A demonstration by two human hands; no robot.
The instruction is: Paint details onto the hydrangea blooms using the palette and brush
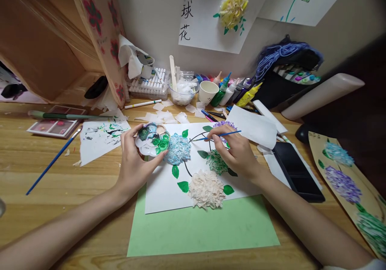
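My left hand (134, 155) grips a round paint palette (147, 146) with green, dark and pale paint in its wells, held over the left part of a white sheet (163, 199). Between the fingers of my right hand (233, 147) is a thin blue paintbrush (221, 134), its tip at a dark painted stem. On the sheet are textured flowers: a blue one (178, 149), a cream one (206, 189), a green one (216, 162) and a purple one (224, 125), partly behind my right hand. Painted green leaves (183, 186) lie around them.
Green paper (202, 229) lies under the sheet. Behind stand a paper cup (208, 92), a bowl of white scraps (183, 93) and paint bottles (221, 89). A blue brush (54, 161) and paint-smeared paper (104, 135) lie left; a black case (298, 171) lies right.
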